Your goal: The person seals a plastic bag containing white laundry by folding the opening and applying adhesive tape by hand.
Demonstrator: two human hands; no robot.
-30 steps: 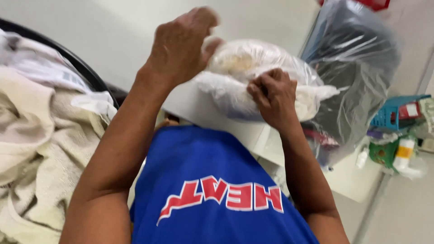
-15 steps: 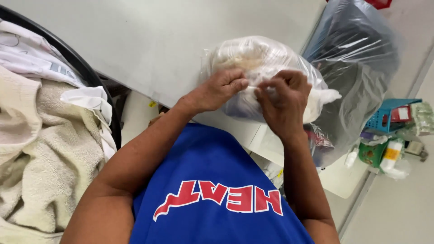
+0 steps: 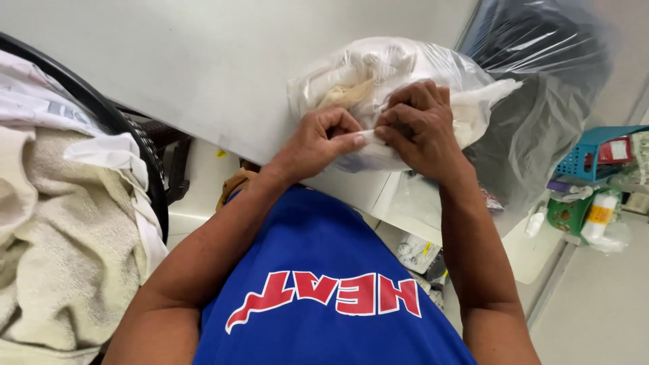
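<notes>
Hands [image 3: 375,138] pinching clear plastic bag [image 3: 378,74]

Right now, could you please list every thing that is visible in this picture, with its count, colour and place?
Clear plastic bag: one, transparent, filled with pale cloth, on the table in front of the person.
Table: one, white, across the upper part of the view.
Large plastic bag: one, grey and see-through, right of the clear bag.
Towels: a pile, cream and white, at the left.
Basket rim: one, black, curving around the towels.
Small basket: one, teal, far right.
Bottles: a few, white and green, far right on the floor; exact count unclear.
Shirt: one, blue with red and white letters, bottom centre.
Left hand: pinching the clear bag's neck.
Right hand: pinching the same neck, touching the left hand.
</notes>
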